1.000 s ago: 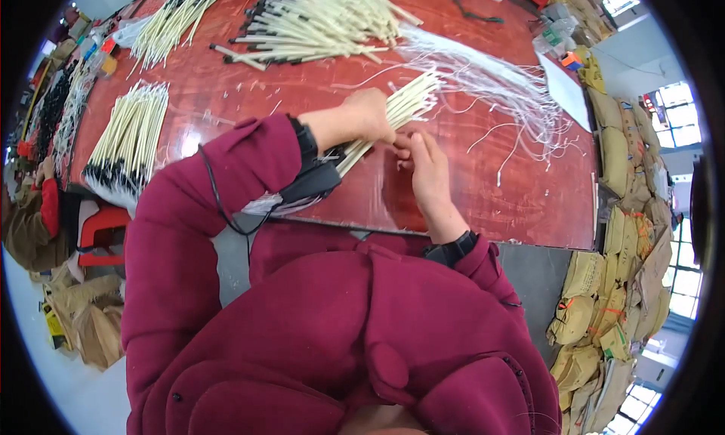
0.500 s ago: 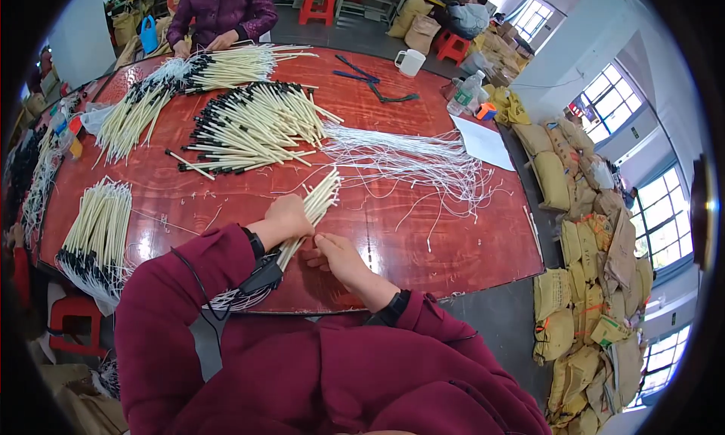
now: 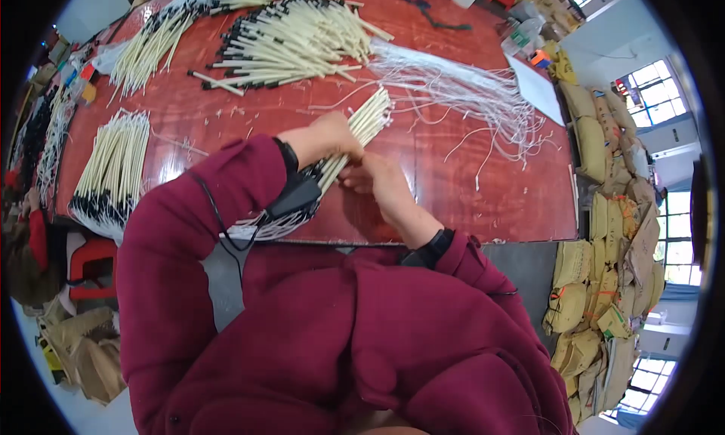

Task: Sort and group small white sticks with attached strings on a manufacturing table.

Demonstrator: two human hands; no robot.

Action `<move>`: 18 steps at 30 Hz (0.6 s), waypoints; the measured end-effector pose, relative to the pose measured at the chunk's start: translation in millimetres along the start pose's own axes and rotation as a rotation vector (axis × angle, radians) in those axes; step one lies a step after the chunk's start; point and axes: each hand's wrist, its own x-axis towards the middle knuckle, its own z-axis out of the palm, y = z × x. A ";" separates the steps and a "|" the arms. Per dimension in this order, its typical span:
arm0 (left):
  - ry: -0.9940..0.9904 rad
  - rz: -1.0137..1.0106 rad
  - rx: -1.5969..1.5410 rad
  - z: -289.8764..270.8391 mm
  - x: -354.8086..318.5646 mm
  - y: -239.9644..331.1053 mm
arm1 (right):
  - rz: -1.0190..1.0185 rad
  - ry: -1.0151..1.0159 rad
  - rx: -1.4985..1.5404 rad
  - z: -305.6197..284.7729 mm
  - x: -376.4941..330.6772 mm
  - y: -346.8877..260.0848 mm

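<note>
While the head view looks down, I see the red table (image 3: 468, 201) with its near edge just below the hands and bare tabletop to the right of them. My left hand (image 3: 326, 137) is clenched around a bundle of cream sticks (image 3: 361, 129), slanting up to the right over the table. My right hand (image 3: 377, 180) pinches the bundle's lower end, fingers curled, wrist bent inward. White strings (image 3: 461, 95) fan out beyond; a loose pile of sticks (image 3: 294, 38) lies farther off.
</note>
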 end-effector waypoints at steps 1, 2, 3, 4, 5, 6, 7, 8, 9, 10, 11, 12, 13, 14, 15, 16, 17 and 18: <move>-0.007 -0.019 -0.003 0.4 1.6 -2.7 | 0.017 -0.008 0.008 1.1 0.3 4.1; -0.017 -0.010 -0.055 1.2 2.4 -5.4 | 0.001 0.003 -0.023 2.2 0.5 8.5; -0.025 0.004 -0.107 2.7 3.0 -7.6 | -0.020 0.016 -0.056 3.1 -0.1 12.0; -0.032 0.020 -0.158 4.1 2.8 -9.3 | -0.043 0.029 -0.090 4.5 -1.3 14.0; -0.032 0.011 -0.159 6.2 3.4 -11.4 | -0.037 0.024 -0.086 5.7 -2.8 15.6; -0.033 0.030 -0.188 9.0 4.9 -14.2 | -0.060 0.036 -0.089 6.6 -4.7 16.9; -0.033 0.049 -0.217 11.2 5.2 -16.2 | -0.085 0.047 -0.093 8.0 -6.7 16.6; -0.033 0.069 -0.245 12.1 2.3 -16.5 | -0.109 0.060 -0.095 9.3 -8.8 17.4; -0.031 0.063 -0.245 12.7 -0.7 -17.2 | -0.107 0.054 -0.092 8.6 -9.7 19.5; 0.010 0.105 -0.225 13.4 -4.1 -18.0 | -0.194 0.046 -0.165 6.0 -10.1 22.4; 0.050 0.146 -0.205 14.1 -7.6 -18.9 | -0.281 0.037 -0.239 3.1 -10.4 25.2; 0.091 0.188 -0.186 14.3 -10.7 -19.8 | -0.369 0.028 -0.312 1.4 -10.8 26.7; 0.091 0.184 -0.184 12.2 -16.6 -18.1 | -0.367 0.026 -0.309 1.8 -11.6 26.2; 0.154 0.246 -0.146 9.3 -22.2 -16.9 | -0.439 0.046 -0.367 2.8 -11.6 23.3; 0.219 0.308 -0.109 4.6 -29.3 -13.6 | -0.511 0.063 -0.428 3.7 -10.9 18.2; 0.284 0.369 -0.073 -0.2 -36.0 -10.0 | -0.583 0.080 -0.489 4.7 -10.0 13.1; 0.287 0.363 -0.077 -4.4 -41.9 -5.6 | -0.581 0.073 -0.490 5.9 -8.7 7.9; 0.366 0.443 -0.120 -9.4 -50.5 -0.6 | -0.652 0.069 -0.448 9.1 -7.7 1.4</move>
